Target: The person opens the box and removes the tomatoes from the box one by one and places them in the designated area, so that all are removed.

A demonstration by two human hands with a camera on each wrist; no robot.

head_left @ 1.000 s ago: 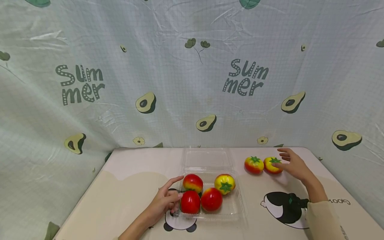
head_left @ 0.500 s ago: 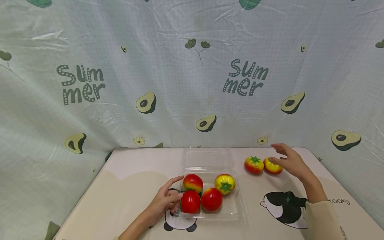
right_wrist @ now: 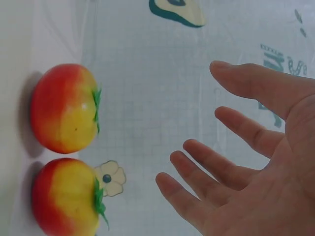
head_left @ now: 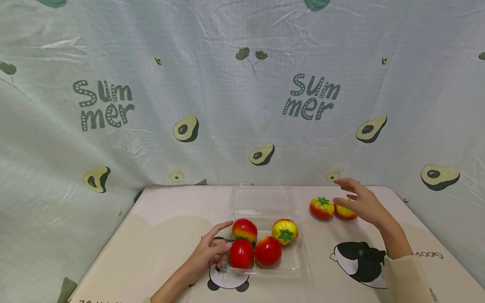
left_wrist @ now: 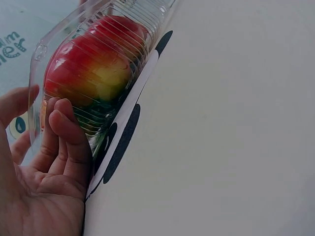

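A clear plastic clamshell box [head_left: 293, 263] stands with its lid [head_left: 261, 200] folded back. Inside lie several glossy red-and-yellow tomatoes, among them a red tomato [head_left: 268, 251] and a yellower tomato [head_left: 285, 231] with its green calyx showing. My left hand [head_left: 206, 254] grips the box's left rim; in the left wrist view its thumb is over the edge and its curled fingers lie against the ribbed wall. Hovering with spread fingers, my right hand [head_left: 361, 202] is above two more tomatoes, a left one [head_left: 321, 208] and a right one [head_left: 346, 213] that it partly covers. It touches neither.
The table mat [head_left: 166, 244] carries printed animal figures, one [head_left: 360, 261] below the right hand. A hanging sheet [head_left: 219, 105] printed with avocados and lettering closes off the back and sides of the table.
My right hand has risen slightly and shifted left over the two loose tomatoes, holding nothing. The left hand, box and tomatoes have stayed in place.
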